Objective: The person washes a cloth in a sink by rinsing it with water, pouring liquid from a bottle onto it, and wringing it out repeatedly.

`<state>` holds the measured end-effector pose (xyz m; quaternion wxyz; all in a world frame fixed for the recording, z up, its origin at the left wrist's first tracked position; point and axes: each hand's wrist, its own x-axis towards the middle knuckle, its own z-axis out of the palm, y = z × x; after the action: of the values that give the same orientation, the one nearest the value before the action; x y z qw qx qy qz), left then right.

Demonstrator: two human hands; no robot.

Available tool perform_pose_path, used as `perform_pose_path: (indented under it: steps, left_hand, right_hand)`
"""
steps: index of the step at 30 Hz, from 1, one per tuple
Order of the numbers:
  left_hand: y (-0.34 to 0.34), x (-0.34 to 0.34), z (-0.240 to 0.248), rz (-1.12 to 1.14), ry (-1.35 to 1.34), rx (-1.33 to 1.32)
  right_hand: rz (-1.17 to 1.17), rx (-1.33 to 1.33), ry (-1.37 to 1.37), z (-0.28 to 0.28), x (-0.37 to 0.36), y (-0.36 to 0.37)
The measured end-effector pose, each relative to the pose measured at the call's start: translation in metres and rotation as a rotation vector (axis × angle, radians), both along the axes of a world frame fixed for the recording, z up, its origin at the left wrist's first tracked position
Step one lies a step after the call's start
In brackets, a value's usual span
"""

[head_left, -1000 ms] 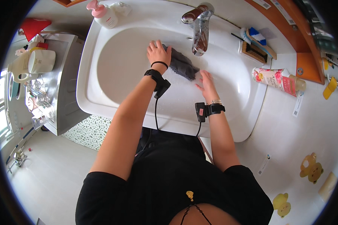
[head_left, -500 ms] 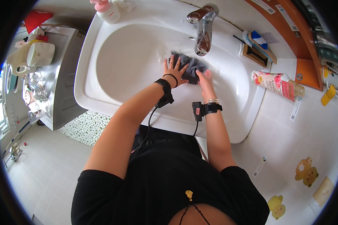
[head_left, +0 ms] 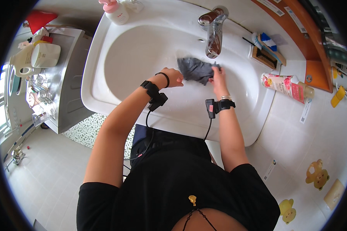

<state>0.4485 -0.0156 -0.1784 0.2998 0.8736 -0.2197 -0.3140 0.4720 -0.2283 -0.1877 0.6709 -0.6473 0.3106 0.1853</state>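
A dark grey wet cloth point(head_left: 196, 70) lies spread in the white sink basin point(head_left: 129, 57), below the tap point(head_left: 214, 36). My right hand point(head_left: 218, 80) pinches the cloth's right end between thumb and fingers. Just left of the cloth, my left hand point(head_left: 172, 77) is curled into a loose fist, and no cloth shows in it. Its fingertips are turned down and partly hidden. Both wrists carry black straps with small cabled boxes.
A pump bottle with a pink top point(head_left: 117, 13) stands on the sink's back left corner. Brushes point(head_left: 264, 56) and a flowered bottle point(head_left: 283, 86) lie along the right rim. At left, a metal counter point(head_left: 67, 73) bears jugs and glassware.
My left hand has lifted off the cloth, moved slightly left and curled from spread fingers. The cloth is now stretched flatter, its right end in my right hand.
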Motion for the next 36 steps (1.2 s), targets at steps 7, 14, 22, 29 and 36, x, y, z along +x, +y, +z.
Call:
perform_pose_path:
  steps: [7, 14, 22, 29, 36]
  left_hand:
    - [0.012, 0.011, -0.010, 0.488, 0.043, -0.085]
    - [0.020, 0.015, -0.049, 0.792, 0.057, -0.291]
    - [0.003, 0.014, -0.048, 0.553, -0.388, 0.137]
    - [-0.028, 0.016, -0.059, 0.261, -0.174, 0.227]
    - [-0.048, 0.009, -0.023, 0.950, 0.423, -0.843]
  right_hand:
    - [0.243, -0.686, -0.655, 0.063, 0.007, 0.006]
    - [0.569, -0.461, -0.688, -0.006, -0.013, 0.067]
    - [0.659, -0.730, -0.827, -0.037, 0.000, 0.021]
    - [0.554, -0.575, -0.377, -0.039, -0.005, 0.029]
    - [0.068, 0.702, 0.267, 0.003, -0.010, 0.033]
